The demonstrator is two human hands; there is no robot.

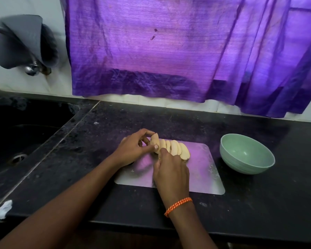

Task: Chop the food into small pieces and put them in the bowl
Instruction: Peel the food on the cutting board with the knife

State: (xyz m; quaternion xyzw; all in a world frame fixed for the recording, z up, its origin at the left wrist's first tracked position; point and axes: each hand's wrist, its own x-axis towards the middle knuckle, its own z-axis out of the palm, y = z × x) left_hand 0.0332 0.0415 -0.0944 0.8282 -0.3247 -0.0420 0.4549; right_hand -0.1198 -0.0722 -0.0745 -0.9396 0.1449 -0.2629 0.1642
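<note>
Potato [174,148] is sliced, not diced; left hand [133,148] pinches the end slice, right hand [171,171] curled, grip hidden; bowl [248,164] looks empty.

A smooth, shiny metal cutting board [203,169] lies on a speckled, polished black stone counter [97,141]. At three o'clock, a glossy green plastic bowl [241,166]. At twelve, a wrinkled purple cloth curtain [151,51].

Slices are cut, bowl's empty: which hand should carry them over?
Probably the right hand: it sits against the potato slices on the side nearer the green bowl. The left hand pinches the end slice on the far side from the bowl.
</note>
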